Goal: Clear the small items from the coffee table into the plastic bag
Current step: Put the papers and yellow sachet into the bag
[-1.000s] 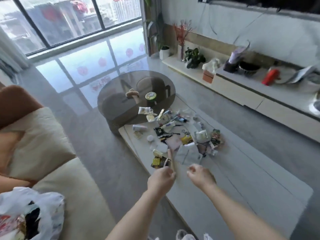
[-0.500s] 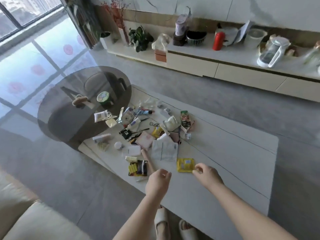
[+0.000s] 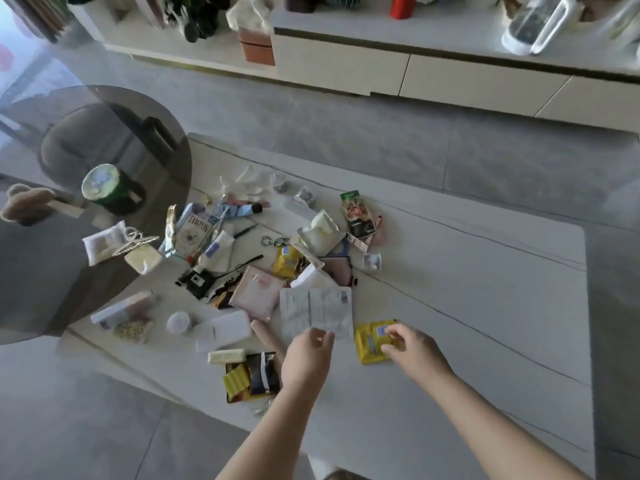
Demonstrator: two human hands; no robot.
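My right hand (image 3: pixel 412 348) has come down onto the yellow packet (image 3: pixel 372 342) at the near right edge of the pile; half a second ago it was only beside it. The fingers (image 3: pixel 398 332) are curled over the packet's right side, thumb below, and look to be starting a pinch, though I cannot tell whether they have closed on it. The packet lies flat on the counter (image 3: pixel 485 306).

My left hand (image 3: pixel 306 358) hovers just left of it, fingers loosely curled and holding nothing, its tips over the near edge of the white printed pouch (image 3: pixel 317 311). A wooden stick (image 3: pixel 266 336) pokes out on its left side, and beyond that is the dark tray of yellow pieces (image 3: pixel 249 375).

My head has also dipped and turned since a second ago: the sofa and the bag lying on it have left the view, so the plastic bag is not visible now. I judge it is somewhere to my near left, off frame.

So the clearing has barely begun. The whole scatter sits in the middle of the counter: tubes, sachets, a keyring, the green snack packet (image 3: pixel 356 213) at the far right. The yellow packet looks like the first pick; it is thin and flat, so I will likely need to lift an edge before it comes up.
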